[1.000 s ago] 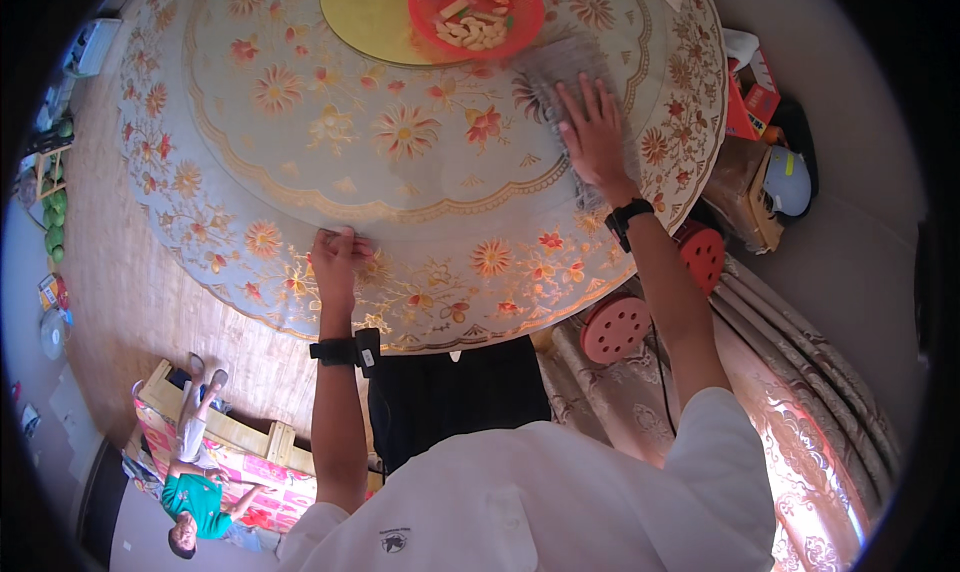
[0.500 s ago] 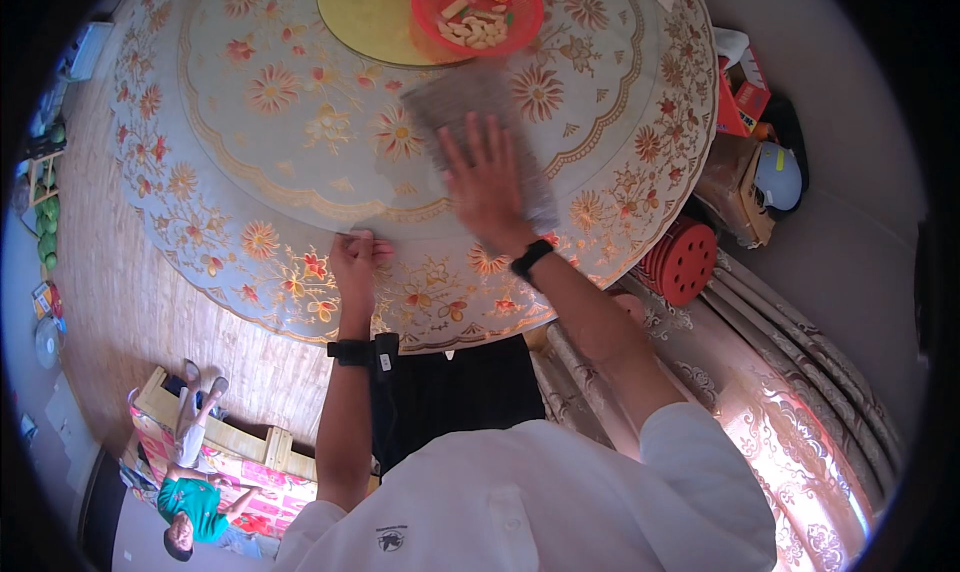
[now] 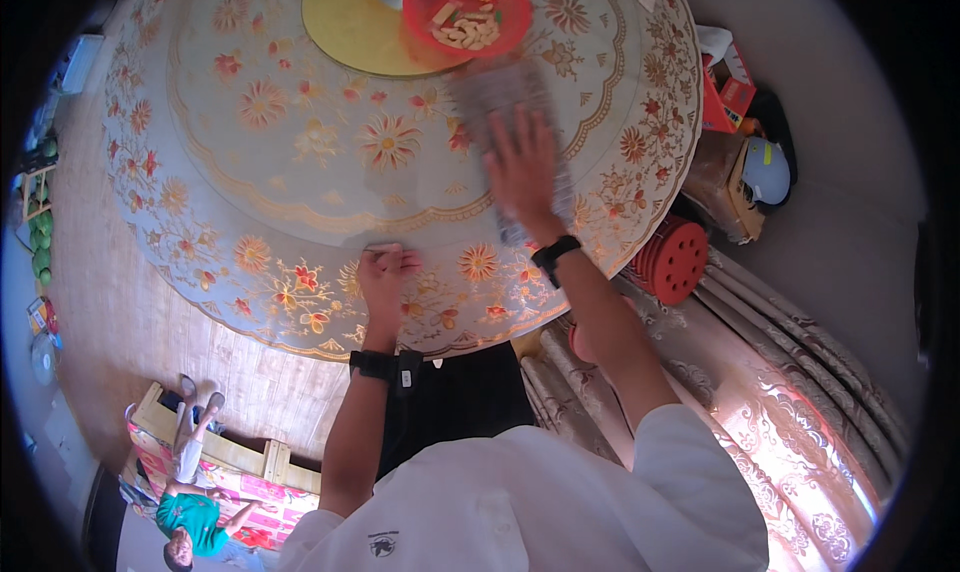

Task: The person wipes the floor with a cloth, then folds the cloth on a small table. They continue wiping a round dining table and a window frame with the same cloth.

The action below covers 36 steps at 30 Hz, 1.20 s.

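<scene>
My right hand point(image 3: 522, 172) lies flat with its fingers stretched out, on top of a grey cloth point(image 3: 500, 87) spread over the round table. The cloth's far end and the fingertips are blurred by motion. Left of it, my left hand point(image 3: 387, 277) rests on the near part of the flowered tablecloth point(image 3: 265, 187), fingers curled together. What those fingers hold, if anything, cannot be made out. Past the cloth's far end stands a red plastic basket point(image 3: 412, 22) with pale nut-like pieces and small packets in it, partly over a yellow round board point(image 3: 345, 32).
Red round stools point(image 3: 675, 262) are stacked at the table's right edge, beside patterned curtains point(image 3: 760, 322). Farther right are a red box point(image 3: 735, 92) and a cardboard box point(image 3: 722, 187). At lower left, a person in a green top point(image 3: 190, 522) is on a wooden sofa point(image 3: 230, 452).
My right hand has slid the grey cloth to the right across the tabletop. My left hand has shifted a little to the right, its fingers still curled. The view has moved slightly.
</scene>
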Each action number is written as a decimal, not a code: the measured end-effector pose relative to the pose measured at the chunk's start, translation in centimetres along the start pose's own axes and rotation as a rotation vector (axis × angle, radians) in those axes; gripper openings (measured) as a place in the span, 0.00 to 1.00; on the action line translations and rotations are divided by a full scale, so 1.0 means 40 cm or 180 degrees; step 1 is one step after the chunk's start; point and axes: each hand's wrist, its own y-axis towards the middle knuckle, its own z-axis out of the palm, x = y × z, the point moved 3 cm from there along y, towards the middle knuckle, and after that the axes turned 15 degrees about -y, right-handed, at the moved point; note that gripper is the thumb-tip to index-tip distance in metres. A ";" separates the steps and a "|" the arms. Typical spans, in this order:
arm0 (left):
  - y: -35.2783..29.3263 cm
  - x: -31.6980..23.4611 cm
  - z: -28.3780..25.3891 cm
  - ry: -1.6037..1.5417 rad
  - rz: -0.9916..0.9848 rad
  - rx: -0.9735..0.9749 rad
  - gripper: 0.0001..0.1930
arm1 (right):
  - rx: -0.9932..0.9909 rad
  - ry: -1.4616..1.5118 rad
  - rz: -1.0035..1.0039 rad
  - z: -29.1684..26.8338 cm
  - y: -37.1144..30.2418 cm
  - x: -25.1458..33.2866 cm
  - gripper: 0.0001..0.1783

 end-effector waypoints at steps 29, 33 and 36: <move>0.152 -0.190 -0.158 0.0504 0.0577 -0.0030 0.14 | -0.0127 0.0411 0.0342 -0.046 -0.032 0.247 0.34; 0.091 -0.098 -0.109 0.0518 0.0025 0.0170 0.16 | 0.0003 0.0511 0.0414 -0.066 -0.066 0.280 0.32; 0.089 -0.117 -0.123 0.0629 -0.0119 0.0455 0.19 | -0.0063 0.0588 0.0268 -0.051 -0.070 0.166 0.31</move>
